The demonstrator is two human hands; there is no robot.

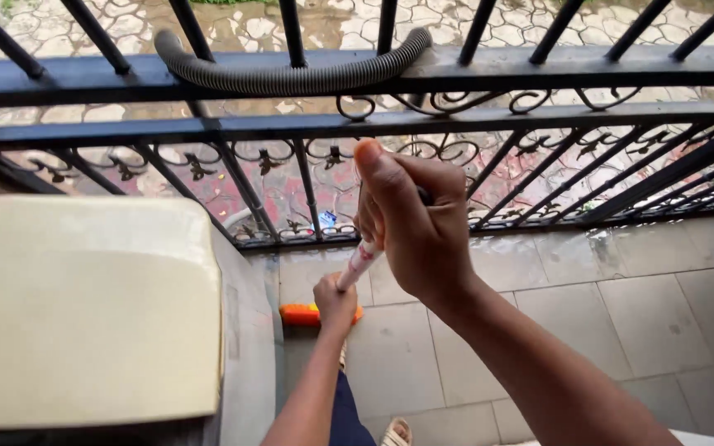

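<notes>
- Head view: right hand (419,231) high in frame, grip wrapped fully round the upper end of a broom handle (359,263); thumb raised straight up, fingers curled tight, no gap showing
- Left hand (335,301) lower on the same handle, grip clamped round it, knuckles toward the camera
- Handle is white with pinkish marking and slants down and left from the right hand to the left; only a short stretch shows between the two hands
- Orange broom head (301,314) lies on the wet tiled floor (621,314), just beyond the left hand, partly hidden by it
- Cream appliance lid (84,314) fills the left of frame, its side close to the left forearm
- Black iron railing (539,124) runs across the top, with a grey ribbed hose (291,76) draped over its rail
- Sandalled foot (396,431) at the bottom edge
</notes>
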